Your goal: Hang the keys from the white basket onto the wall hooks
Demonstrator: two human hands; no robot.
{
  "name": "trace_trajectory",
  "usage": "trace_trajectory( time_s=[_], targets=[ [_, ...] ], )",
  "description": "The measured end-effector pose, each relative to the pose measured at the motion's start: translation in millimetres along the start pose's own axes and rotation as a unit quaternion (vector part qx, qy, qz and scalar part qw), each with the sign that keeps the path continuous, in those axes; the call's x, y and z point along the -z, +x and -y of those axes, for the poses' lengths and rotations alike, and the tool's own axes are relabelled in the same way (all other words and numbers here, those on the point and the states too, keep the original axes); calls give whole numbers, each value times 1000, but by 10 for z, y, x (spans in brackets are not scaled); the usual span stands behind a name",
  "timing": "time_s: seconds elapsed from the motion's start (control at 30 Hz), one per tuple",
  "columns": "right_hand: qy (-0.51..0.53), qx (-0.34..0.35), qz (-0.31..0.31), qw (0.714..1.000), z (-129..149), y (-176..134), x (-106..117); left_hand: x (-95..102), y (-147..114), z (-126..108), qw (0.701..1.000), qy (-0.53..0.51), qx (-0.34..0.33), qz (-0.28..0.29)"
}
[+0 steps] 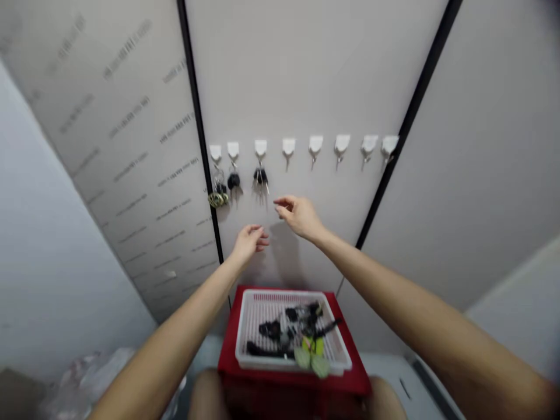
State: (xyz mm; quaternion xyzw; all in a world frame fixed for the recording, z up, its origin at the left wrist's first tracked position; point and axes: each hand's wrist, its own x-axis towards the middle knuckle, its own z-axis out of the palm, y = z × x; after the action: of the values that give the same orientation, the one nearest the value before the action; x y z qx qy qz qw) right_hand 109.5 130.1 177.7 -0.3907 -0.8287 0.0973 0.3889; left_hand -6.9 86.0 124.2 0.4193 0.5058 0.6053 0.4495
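My right hand (301,217) is raised near the wall, below and to the right of the third bunch of keys. A gap shows between its thumb and curved fingers, with nothing in it. Lower and to the left, my left hand (251,241) is open, fingers loosely spread and holding nothing. The nearest bunch of keys (261,176) hangs from a white hook (261,147), apart from both hands. Farther left hang a second bunch of keys (234,182) and a bunch with yellowish-green rings (219,197).
Several white hooks (315,144) continue the row rightward, with no keys on them. Below my hands, a white plastic basket (245,332) holds a blurred heap of keys and leaf-shaped tags (319,364). It stands on a red surface (227,350). Plastic bags (94,373) lie lower left.
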Motion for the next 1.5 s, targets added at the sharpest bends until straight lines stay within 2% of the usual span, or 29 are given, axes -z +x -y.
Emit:
trace_trajectory(
  time_s=[0.07,0.13,0.2,0.27,0.33,0.47,0.57,0.73,0.8,0.87,0.97,1.07,1.13,1.2,1.37,1.5],
  targets=[
    [-2,0,136,991,-200,-427,-143,23,-172,413,996,76,20,51],
    [-25,3,267,963,-387,-855,-294,31,-338,811,980,174,13,98],
    [-79,-6,349,934,-547,-1205,-425,29,-458,1136,952,275,-9,135],
    [-145,-21,378,914,-666,-1428,-517,16,-517,1353,919,360,-23,160],
    [-196,-27,381,903,-731,-1526,-570,-10,-532,1465,887,426,-29,175],
    [-251,-43,388,886,-720,-1509,-620,-78,-546,1494,837,511,-57,189],
    [-259,-52,403,876,-678,-1459,-657,-78,-558,1455,819,540,-48,187],
    [-245,-41,394,885,-670,-1455,-709,70,-494,1388,831,538,-30,139],
    [-239,-38,382,892,-682,-1471,-729,105,-475,1377,846,519,-33,116],
    [-236,-36,367,899,-692,-1481,-747,89,-483,1373,868,481,-34,118],
    [-197,-50,309,929,-694,-1465,-746,-2,-516,1355,902,409,-35,130],
    [-97,-53,225,968,-689,-1404,-688,-74,-503,1305,935,342,-44,77],
    [-23,-49,187,981,-686,-1360,-628,-83,-458,1259,957,281,-46,57],
    [50,-61,170,982,-684,-1327,-569,-77,-403,1208,972,218,-44,76],
    [192,-106,164,962,-678,-1294,-487,-105,-350,1060,988,116,-12,103],
    [243,-128,148,950,-661,-1255,-480,-169,-373,986,987,91,-45,122]
  ],
)
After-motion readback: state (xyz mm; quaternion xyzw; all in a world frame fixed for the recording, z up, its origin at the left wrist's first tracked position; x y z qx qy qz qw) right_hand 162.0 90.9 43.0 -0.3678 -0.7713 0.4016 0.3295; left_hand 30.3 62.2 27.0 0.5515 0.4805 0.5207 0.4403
